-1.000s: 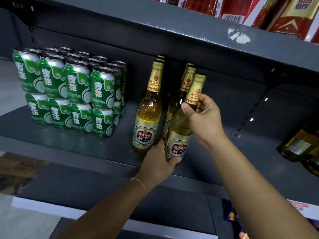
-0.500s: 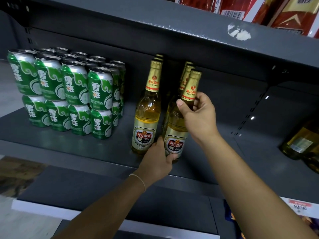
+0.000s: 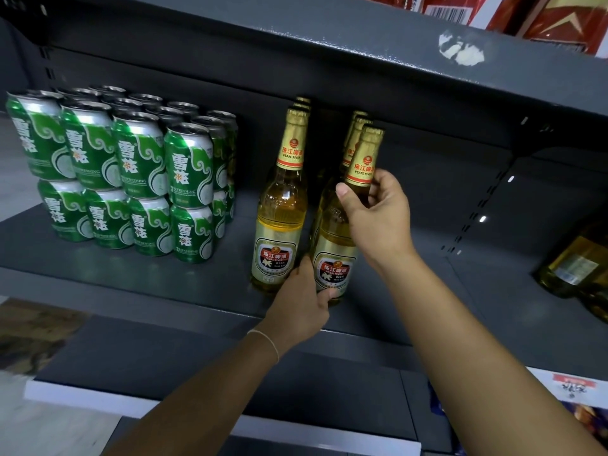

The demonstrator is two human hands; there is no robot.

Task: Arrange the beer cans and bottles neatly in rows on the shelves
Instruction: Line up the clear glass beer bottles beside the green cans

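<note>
Two rows of gold-foiled beer bottles stand on the dark grey shelf [image 3: 138,284]. The front bottle of the right row [image 3: 335,255] stands upright near the shelf's front edge. My right hand [image 3: 375,222] grips its neck below the foil. My left hand [image 3: 304,301] holds its base, thumb across the bottom of the label. The front bottle of the left row [image 3: 279,225] stands just to the left, close to my left hand. More bottles line up behind both. Green beer cans [image 3: 131,179] sit stacked two high in rows at the left.
The upper shelf's edge [image 3: 362,51] hangs low over the bottle tops, with red packages above. More yellow bottles [image 3: 575,268] lie at the far right. Bare shelf lies between them and the held bottle. A lower shelf runs beneath my arms.
The held bottle went from leaning to upright and settled in line at the front of the right row. Both hands stayed on it.
</note>
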